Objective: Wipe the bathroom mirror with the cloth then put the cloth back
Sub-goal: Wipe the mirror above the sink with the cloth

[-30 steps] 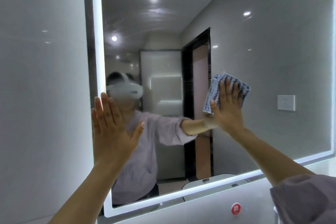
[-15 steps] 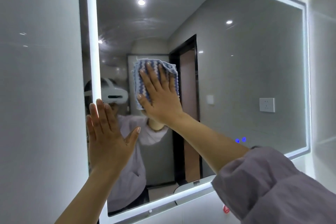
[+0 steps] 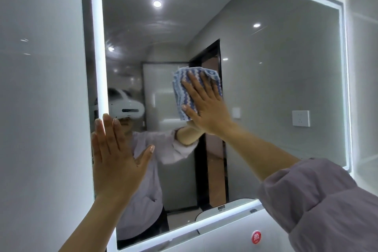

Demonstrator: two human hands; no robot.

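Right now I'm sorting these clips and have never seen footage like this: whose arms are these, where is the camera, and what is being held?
There is no machine here. A person wears a camera on the head, looking forward at their own two bare hands, so the arms reach in from the bottom of the picture. The person seen wearing a white headset is only their reflection in the mirror, a big wall mirror with a glowing light strip around its edge. The right hand lies flat, pressing a blue and white striped cloth against the glass, wiping. The left hand is open and empty, palm against the mirror near its left edge, apparently for support. The wall socket and the dark doorway are also reflections of the room behind.
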